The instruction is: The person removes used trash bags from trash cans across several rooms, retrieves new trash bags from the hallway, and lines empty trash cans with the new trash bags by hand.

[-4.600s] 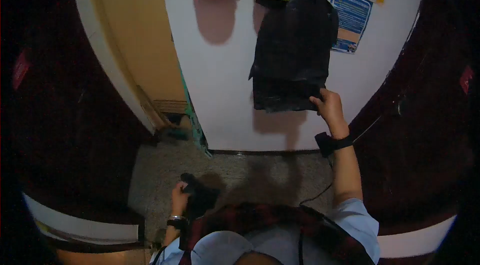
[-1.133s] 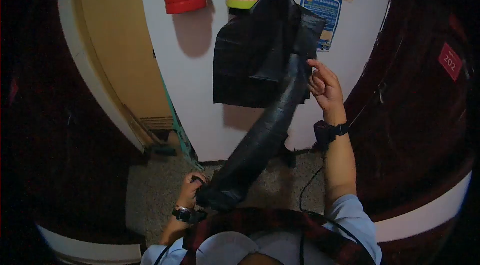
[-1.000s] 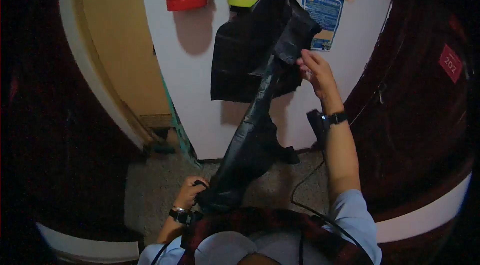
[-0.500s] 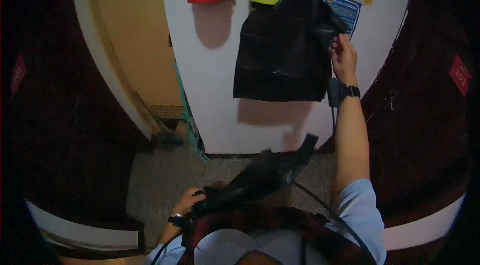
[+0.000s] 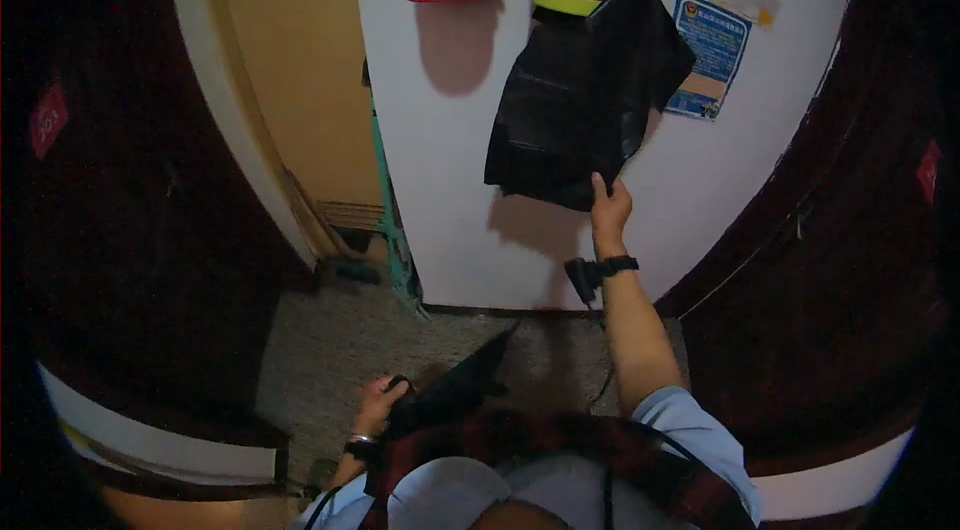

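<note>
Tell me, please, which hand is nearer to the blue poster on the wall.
Right: the right hand holds the bottom of the hanging black bag, diagonally below the blue poster; the left hand is much farther below, holding a black item.

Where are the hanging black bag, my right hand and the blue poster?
Hanging black bag [image 5: 580, 100], head view: middle of its front.
Right hand [image 5: 611, 216], head view: middle of the hand.
Blue poster [image 5: 718, 48], head view: its printed blue area.
</note>
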A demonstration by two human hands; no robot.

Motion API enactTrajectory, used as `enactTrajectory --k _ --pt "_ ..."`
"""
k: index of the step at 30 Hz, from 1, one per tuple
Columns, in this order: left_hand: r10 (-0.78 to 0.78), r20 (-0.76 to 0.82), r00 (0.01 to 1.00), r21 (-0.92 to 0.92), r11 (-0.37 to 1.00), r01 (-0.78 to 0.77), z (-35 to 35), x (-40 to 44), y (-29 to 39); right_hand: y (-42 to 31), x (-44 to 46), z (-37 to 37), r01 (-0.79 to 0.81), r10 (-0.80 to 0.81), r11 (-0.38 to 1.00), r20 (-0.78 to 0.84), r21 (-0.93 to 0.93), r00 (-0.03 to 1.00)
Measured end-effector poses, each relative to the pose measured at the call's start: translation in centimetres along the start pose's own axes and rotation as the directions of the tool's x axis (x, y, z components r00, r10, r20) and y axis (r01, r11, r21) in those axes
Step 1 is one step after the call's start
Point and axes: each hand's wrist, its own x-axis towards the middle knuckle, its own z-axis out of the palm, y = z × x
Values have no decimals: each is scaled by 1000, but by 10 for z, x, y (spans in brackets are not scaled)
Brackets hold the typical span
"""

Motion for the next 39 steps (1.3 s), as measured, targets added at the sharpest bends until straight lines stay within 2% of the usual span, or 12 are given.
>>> enactTrajectory --k 3,12,17,20,24,26,29,30,31,32,34,39 --pt "73 36 997 -157 985 -66 -1 18 -38 39 -9 -11 264 -306 912 91 314 948" --pt "434 604 669 46 818 -573 114 114 123 -58 -54 -70 177 -218 962 196 208 956" --pt "346 357 868 -457 875 -161 182 102 231 -112 -58 -98 304 -359 927 286 218 888" --pt "723 87 686 -452 642 -619 193 132 234 -131 -44 -137 519 -515 855 100 -14 851" --pt "341 302 890 -858 504 98 190 169 212 -169 -19 -212 553 -511 828 -286 88 811" --pt "243 139 960 -848 530 -12 184 141 220 -174 -26 -218 643 -705 709 -301 -290 642" --pt "388 -5 921 -469 813 -345 191 208 132 -80 -36 -207 899 -852 343 313 -271 420" --pt "393 -3 920 -469 812 -348 186 197 127 -65 -55 -195 822 -525 490 654 -291 545" --pt "514 69 855 -187 849 -495 179 178 123 -42 -70 -187 839 -345 521 861 -155 374" --pt "596 180 782 104 779 -618 173 161 117 -7 -86 -175 797 23 540 951 -272 309" --pt "574 300 762 93 777 -623 165 146 102 -13 -117 -161 730 50 672 991 -123 122" --pt "376 572 729 -32 898 -438 170 61 102 6 -179 -136 645 -154 763 961 -31 228"
